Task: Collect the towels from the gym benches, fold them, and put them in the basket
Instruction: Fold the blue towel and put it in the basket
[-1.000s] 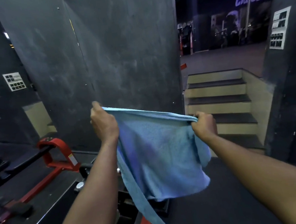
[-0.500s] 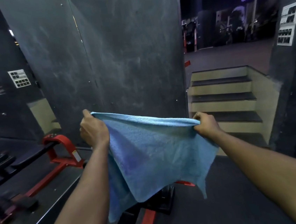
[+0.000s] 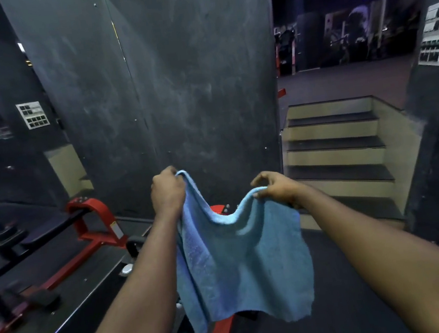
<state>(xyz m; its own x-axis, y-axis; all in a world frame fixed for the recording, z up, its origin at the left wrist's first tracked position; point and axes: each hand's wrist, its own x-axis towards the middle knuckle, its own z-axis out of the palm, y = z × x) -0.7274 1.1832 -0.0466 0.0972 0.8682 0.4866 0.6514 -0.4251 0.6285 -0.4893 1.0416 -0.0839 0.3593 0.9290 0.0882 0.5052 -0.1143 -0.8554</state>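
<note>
Left hand (image 3: 167,192) fisted on the towel (image 3: 243,261), right hand (image 3: 275,189) at three o'clock pinching loosely; that corner could slip.

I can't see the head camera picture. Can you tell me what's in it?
Two bare hands hold up a blue towel by its top edge, left hand and right hand, so it sags between them. Behind are a dark wall, steps and a red-framed gym bench.
</note>
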